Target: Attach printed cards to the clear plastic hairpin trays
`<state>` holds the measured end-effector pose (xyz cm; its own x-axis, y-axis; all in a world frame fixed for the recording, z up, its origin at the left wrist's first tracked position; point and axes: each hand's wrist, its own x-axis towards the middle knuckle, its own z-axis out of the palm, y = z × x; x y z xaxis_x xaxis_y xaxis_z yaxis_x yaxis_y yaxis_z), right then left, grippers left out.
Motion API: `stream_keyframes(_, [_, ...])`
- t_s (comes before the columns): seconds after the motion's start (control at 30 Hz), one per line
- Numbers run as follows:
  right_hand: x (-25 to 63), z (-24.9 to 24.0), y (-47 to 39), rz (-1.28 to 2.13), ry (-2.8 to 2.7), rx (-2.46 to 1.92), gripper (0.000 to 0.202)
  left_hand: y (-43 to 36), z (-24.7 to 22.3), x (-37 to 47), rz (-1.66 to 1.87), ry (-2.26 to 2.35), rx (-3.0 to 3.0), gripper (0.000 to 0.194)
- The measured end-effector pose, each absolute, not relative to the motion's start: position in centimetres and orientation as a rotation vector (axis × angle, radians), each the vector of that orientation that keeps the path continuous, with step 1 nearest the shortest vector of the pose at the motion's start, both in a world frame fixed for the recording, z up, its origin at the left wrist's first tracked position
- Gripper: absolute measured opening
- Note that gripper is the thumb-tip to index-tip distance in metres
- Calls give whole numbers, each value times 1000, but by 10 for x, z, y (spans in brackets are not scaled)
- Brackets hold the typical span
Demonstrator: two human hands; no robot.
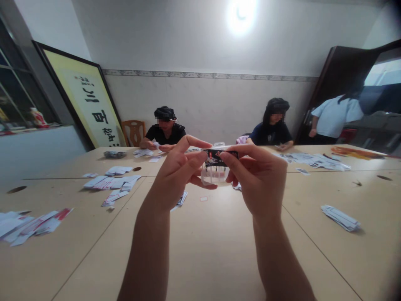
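Both hands hold a small clear plastic box [214,175] up above the table, in the middle of the head view. A dark printed label [216,157] with red and white marks runs across its upper front. My left hand [184,167] is closed on the box's left side, with its thumb on the label's left end. On the other side my right hand [255,173] grips the box, its thumb pressing the label near the middle. What is inside the box I cannot make out clearly. Behind my left wrist, some small printed cards [182,198] lie partly hidden.
Stacks of white cards [109,182] lie on the wooden table [206,259] at left, with more papers [25,225] nearer. A card bundle [341,218] lies at right, scattered papers [316,161] beyond. Two people [166,129] sit opposite; another person [335,117] stands at right.
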<state>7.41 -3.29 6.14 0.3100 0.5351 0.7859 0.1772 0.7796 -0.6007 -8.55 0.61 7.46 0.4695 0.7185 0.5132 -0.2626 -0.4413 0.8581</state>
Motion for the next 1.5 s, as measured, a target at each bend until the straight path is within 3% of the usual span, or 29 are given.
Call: stream_keyframes(1.5, [74,60,-21,225,-1206,-733,12,-8,66,-65,1510,606,1902,19])
